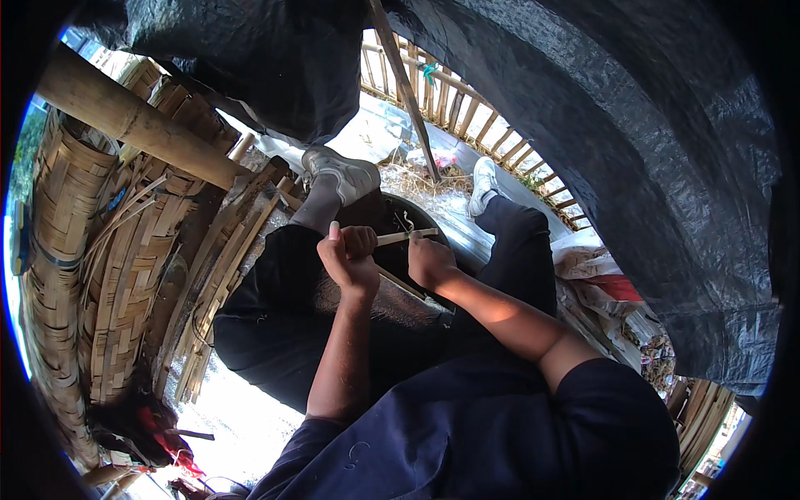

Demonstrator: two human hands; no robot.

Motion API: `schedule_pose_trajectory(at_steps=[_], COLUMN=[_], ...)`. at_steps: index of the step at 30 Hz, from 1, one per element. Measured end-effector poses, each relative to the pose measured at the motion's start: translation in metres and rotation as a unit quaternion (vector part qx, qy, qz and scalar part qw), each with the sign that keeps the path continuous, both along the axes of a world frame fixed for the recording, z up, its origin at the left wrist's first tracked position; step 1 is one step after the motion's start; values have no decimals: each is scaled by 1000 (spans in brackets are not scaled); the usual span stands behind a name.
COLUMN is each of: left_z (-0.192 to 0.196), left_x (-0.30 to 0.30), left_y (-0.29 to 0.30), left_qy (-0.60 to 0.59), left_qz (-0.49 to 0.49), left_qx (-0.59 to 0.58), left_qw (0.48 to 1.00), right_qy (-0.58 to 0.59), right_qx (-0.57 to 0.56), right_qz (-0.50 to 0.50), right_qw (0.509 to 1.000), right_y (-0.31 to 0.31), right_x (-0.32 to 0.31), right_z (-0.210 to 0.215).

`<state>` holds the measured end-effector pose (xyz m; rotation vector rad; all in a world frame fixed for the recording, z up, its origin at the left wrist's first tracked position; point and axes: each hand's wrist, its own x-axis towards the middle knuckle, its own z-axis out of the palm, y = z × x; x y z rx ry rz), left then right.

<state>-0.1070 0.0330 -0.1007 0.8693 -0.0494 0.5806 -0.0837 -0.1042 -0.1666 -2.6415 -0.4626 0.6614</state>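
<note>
My left hand point(348, 257) is a closed fist with the thumb pointing up, gripping a pale, narrow bamboo strip point(392, 239). Its far end reaches right, past the knuckles of my right hand point(431, 262). That hand is closed too and meets the strip; what lies inside its fingers is hidden. Thin curled shavings point(407, 222) stand up from the strip beside the right fingers. Both hands are over my lap, between my bent knees. Below them is a dark round object point(392, 215), mostly covered. A dark, worn pad point(375, 308) lies across my left thigh.
Rolled woven bamboo mats point(67, 200) and long split slats point(221, 275) stand at my left, under a thick bamboo pole point(142, 125). Black sheeting point(633, 125) hangs at the right. A slatted bamboo fence point(467, 117) runs beyond my shoes point(346, 177). A wooden stick point(408, 92) leans ahead.
</note>
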Motion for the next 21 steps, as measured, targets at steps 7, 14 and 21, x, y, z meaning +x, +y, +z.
schedule_pose_trajectory(at_steps=[7,14,21], left_z=[0,3,14], left_x=[1,-3,-12], left_y=[2,4,-22], left_qy=[16,16,-11], left_qz=[-21,4,-25], left_qx=[11,-11,102], left_qw=[1000,1000,994], right_qy=[17,79,12], right_qx=[-87,-232,-124], right_qz=[13,55,26], right_qw=[996,968,992], right_y=[14,30,-106], right_x=[12,42,39], right_z=[-8,-61,-127])
